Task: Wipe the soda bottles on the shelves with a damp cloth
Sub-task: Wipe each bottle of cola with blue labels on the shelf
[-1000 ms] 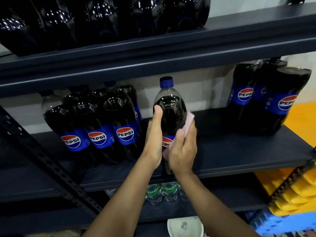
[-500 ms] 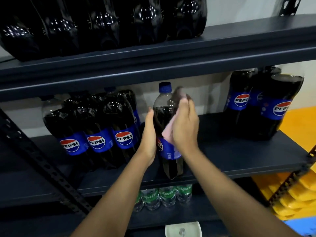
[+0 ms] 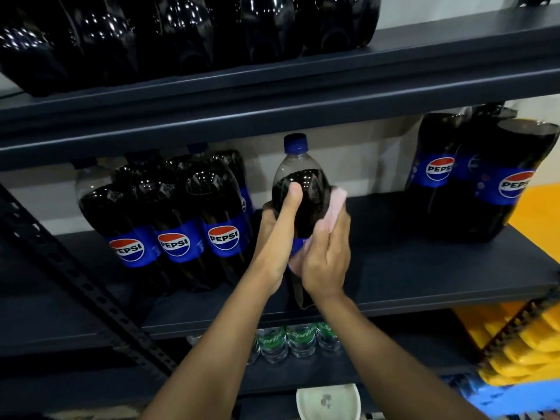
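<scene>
Bottle point(image 3: 303, 189) upright, front-centre of mid shelf point(image 3: 424, 268). L hand point(image 3: 275, 247) grasps its left side, thumb laid up the front. R hand point(image 3: 325, 256), fingers curled, holds pink cloth point(image 3: 338, 201) against its right side. Left pack point(image 3: 178, 219) & right pack point(image 3: 478, 177) sit further back on the shelf.

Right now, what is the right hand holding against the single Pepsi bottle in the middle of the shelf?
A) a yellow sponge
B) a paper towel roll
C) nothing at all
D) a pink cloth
D: the right hand holds a pink cloth against the side of the bottle, while the left hand grips the bottle's other side.
</scene>
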Demonstrator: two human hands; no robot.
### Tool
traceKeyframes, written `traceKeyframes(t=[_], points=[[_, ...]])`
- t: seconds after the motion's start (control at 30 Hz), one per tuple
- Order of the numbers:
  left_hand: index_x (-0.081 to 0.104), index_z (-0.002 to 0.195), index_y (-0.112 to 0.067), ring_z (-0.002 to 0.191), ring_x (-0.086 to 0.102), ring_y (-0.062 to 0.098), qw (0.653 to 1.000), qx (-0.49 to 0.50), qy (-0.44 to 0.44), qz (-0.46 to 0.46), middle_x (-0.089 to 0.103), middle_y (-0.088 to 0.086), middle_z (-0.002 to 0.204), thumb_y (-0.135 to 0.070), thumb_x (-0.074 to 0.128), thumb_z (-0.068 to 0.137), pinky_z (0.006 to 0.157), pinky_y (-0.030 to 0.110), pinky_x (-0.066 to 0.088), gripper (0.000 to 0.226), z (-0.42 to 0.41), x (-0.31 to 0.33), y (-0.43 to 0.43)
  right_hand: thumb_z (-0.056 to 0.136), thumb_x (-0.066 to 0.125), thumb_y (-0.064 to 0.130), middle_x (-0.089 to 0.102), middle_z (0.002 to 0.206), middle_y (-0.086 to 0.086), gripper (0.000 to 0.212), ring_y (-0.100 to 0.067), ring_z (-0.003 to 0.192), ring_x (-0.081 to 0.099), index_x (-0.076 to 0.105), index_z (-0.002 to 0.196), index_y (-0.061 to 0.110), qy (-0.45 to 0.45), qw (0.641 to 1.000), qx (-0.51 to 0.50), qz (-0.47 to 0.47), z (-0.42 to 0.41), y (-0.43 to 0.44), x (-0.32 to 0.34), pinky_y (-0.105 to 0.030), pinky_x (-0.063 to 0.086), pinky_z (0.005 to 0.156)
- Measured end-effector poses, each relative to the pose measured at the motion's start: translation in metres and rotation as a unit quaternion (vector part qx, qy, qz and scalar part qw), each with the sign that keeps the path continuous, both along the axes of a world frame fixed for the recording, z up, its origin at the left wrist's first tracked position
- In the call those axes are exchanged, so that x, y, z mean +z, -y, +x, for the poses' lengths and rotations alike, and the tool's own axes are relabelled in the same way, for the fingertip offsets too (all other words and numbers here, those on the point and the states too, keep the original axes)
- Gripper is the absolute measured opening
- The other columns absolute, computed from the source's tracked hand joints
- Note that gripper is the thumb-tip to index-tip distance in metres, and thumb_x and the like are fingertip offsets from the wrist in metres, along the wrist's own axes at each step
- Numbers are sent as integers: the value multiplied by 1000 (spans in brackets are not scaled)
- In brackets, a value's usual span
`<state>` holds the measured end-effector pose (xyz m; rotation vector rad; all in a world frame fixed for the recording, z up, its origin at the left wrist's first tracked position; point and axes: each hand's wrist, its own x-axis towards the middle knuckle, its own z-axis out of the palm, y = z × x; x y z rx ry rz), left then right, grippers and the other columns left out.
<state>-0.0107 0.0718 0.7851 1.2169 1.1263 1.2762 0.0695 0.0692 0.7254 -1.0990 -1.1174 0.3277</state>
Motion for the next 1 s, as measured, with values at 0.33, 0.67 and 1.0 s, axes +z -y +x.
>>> traceKeyframes(t=[0.33, 0.67, 1.0], points=[[54, 148, -15, 130, 65, 16, 999, 26, 24, 10, 67, 2, 141, -97, 65, 67, 117, 48, 45, 116, -3, -8, -13, 109, 29, 45, 70, 118, 7, 39, -14, 112, 66, 65, 120, 37, -231, 949, 102, -186, 4, 20, -36, -56, 47, 105], [77, 125, -33, 129, 66, 12, 998, -36, 49, 9, 74, -3, 133, -66, 33, 104, 121, 45, 39, 58, -9, 8, -11, 107, 38, 37, 68, 83, 5, 39, 3, 74, 61, 66, 86, 22, -6, 980, 144, -135, 31, -5, 118, -23, 45, 69], [63, 143, -24, 127, 68, 18, 998, 2, 69, 5, 71, 1, 137, -92, 68, 71, 112, 49, 50, 100, 2, -12, -11, 110, 36, 27, 68, 107, 15, 32, -12, 101, 63, 62, 122, 11, 9, 998, 37, 57, 6, -25, 50, -35, 50, 89]])
